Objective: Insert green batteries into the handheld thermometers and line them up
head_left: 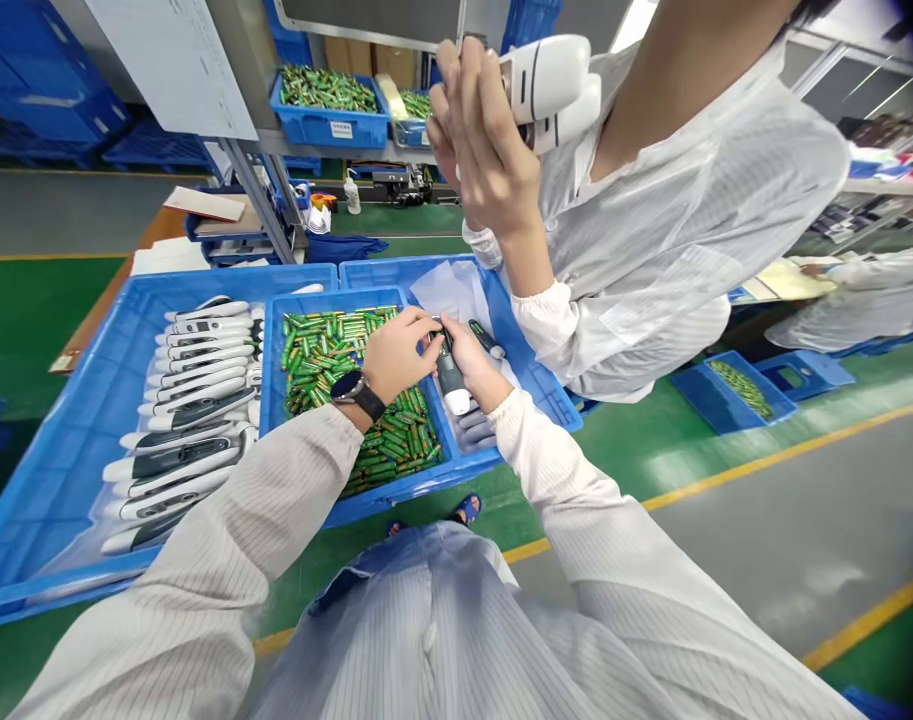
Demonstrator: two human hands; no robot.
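Observation:
My right hand (pixel 475 358) is closed around a dark grey handheld device (pixel 449 373) with a white end pointing toward me. At its far end my left hand (pixel 397 352), with a watch on the wrist, has its fingers bent and pressed close. Whether those fingertips grip anything small is hidden. Under my left hand stands a blue tray (pixel 274 372) of loose green batteries (pixel 400 455). Right of it, a blue crate (pixel 550 395) holds more grey devices (pixel 477 428) and a plastic sheet (pixel 445 287), partly below my right hand.
At left, a large blue crate (pixel 47 465) carries a row of white and grey devices (pixel 201 385). Close on the right stands a co-worker (pixel 651 240) whose hands hold white devices (pixel 553 80). A shelf ahead bears a bin (pixel 332 125) of batteries.

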